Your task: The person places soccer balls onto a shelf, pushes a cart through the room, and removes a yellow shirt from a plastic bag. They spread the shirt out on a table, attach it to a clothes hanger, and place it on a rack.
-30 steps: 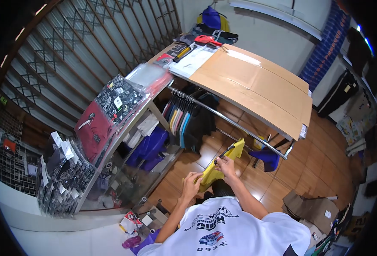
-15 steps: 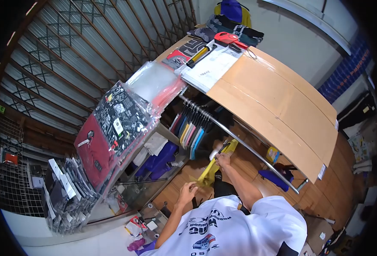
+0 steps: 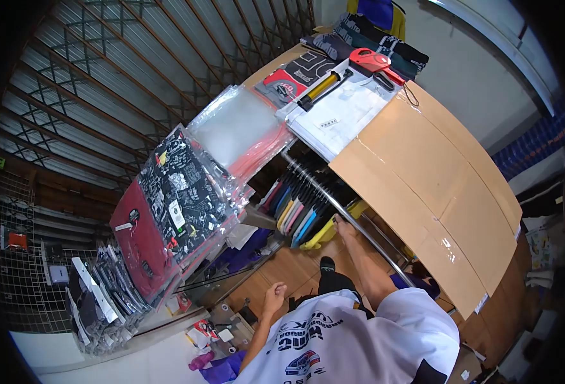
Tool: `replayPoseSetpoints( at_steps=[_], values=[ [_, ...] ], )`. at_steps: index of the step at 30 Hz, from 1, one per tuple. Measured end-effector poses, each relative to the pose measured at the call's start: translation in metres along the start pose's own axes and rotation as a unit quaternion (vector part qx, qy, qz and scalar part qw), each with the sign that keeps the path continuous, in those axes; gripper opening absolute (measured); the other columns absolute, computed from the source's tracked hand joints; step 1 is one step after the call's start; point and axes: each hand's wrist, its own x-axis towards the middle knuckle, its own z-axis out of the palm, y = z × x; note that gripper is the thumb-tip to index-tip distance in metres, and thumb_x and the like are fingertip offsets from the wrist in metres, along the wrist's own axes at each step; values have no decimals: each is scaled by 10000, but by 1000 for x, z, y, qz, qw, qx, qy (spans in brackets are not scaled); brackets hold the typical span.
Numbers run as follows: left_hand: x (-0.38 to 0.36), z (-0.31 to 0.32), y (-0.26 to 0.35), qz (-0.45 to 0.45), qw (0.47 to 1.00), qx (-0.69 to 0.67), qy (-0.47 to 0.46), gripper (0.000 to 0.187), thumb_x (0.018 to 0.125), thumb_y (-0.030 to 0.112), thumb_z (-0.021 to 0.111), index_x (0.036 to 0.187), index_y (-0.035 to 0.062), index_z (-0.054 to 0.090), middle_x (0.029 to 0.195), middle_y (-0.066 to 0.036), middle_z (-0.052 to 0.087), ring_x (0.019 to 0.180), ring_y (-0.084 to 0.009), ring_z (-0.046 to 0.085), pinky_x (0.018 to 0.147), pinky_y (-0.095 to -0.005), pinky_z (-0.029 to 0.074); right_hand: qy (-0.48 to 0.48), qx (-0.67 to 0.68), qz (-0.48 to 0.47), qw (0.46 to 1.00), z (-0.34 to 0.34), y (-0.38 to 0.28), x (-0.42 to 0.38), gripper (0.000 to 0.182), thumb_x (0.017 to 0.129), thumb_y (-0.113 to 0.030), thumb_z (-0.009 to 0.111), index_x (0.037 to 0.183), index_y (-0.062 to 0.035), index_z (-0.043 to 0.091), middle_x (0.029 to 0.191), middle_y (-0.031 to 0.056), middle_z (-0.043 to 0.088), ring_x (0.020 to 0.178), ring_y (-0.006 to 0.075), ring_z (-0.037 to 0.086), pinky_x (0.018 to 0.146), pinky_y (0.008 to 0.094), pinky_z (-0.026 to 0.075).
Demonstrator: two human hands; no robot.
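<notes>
A yellow garment (image 3: 321, 237) hangs at the near end of a row of hung clothes, under the metal rail (image 3: 337, 206). Closed at its upper part, just below the rail, is my right hand (image 3: 343, 226); the hanger there is hard to make out. My left hand (image 3: 274, 297) is empty, its fingers loosely curled, in front of my body and apart from the garment. Beside the yellow piece hang several clothes (image 3: 293, 214) in blue, pink, cream and dark colours on black hangers.
Cardboard (image 3: 433, 185) covers the rack top, with a red tape dispenser (image 3: 370, 60) and a yellow-black tool (image 3: 321, 88) beyond it. Plastic-wrapped shirts (image 3: 183, 192) lie on the left. Packed garments (image 3: 106, 297) stand at lower left, and a purple cloth (image 3: 222, 368) lies near my left arm.
My right hand has moved the yellow garment up to the rail, beside the other hung clothes. My left hand has let go of its lower edge and drawn back. The view has shifted.
</notes>
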Motion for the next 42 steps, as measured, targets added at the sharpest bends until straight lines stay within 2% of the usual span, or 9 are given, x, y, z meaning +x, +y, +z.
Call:
replayPoseSetpoints(
  at_steps=[13,19,21,23,25,36,38,40,42],
  values=[
    [23,12,-32,-6,1000,-7,2,327,935,258,649,1138,4,668,849,-86,681,787,-138,616,741,-286,508,-108,-60,-8,992,18,-17,-22,177,867,-138,713,1013,-64,645,725,-29,607,607,96,578,505,270,503],
    [8,11,-114,-88,995,-51,-10,308,933,276,645,1055,-4,683,855,-81,680,774,-159,641,742,-306,527,-23,-123,-56,991,-20,26,-43,228,851,-96,679,1076,-59,676,819,48,686,596,131,601,461,288,470],
    [3,4,-147,-211,972,-95,-49,265,936,277,638,950,17,687,826,-59,672,735,-155,632,675,-314,523,-27,-85,41,995,-46,59,-51,257,778,-144,743,992,-7,698,831,102,723,742,193,716,597,346,563],
    [7,-3,-152,-206,973,-80,-68,261,936,276,637,946,19,686,824,-58,670,730,-154,631,667,-313,521,-52,-158,6,986,-83,108,-56,163,796,-141,699,895,-11,697,778,128,702,629,216,689,575,357,556],
    [10,-10,-154,-207,972,-61,-91,253,937,273,636,938,24,684,819,-55,667,720,-153,628,652,-312,515,-8,-108,122,987,-120,110,-103,137,835,-76,604,735,-24,682,661,114,635,474,200,582,384,333,408],
    [-2,-23,-167,-225,951,54,-207,217,940,255,627,893,48,672,792,-43,651,667,-146,611,565,-308,487,206,30,256,944,-238,244,-342,176,880,-128,596,753,-27,662,657,104,622,485,209,588,390,371,432],
    [21,-3,-210,-184,961,10,-207,176,940,227,625,893,59,649,741,-26,620,600,-137,575,484,-285,431,180,12,305,935,-242,283,-380,178,861,-165,625,761,-29,681,743,105,661,548,219,629,453,378,482],
    [-1,7,-177,-188,957,23,-219,171,942,222,621,884,62,636,721,-19,602,579,-133,559,464,-282,409,170,-115,320,925,-257,378,-418,225,841,-236,632,824,-31,721,858,140,697,721,248,685,607,387,532],
    [-14,20,-152,-185,954,38,-231,168,944,217,617,875,65,623,701,-12,584,558,-129,543,444,-279,387,155,-241,260,922,-243,446,-402,363,813,-234,588,1007,53,696,1052,248,695,978,366,688,826,416,539]
  ],
)
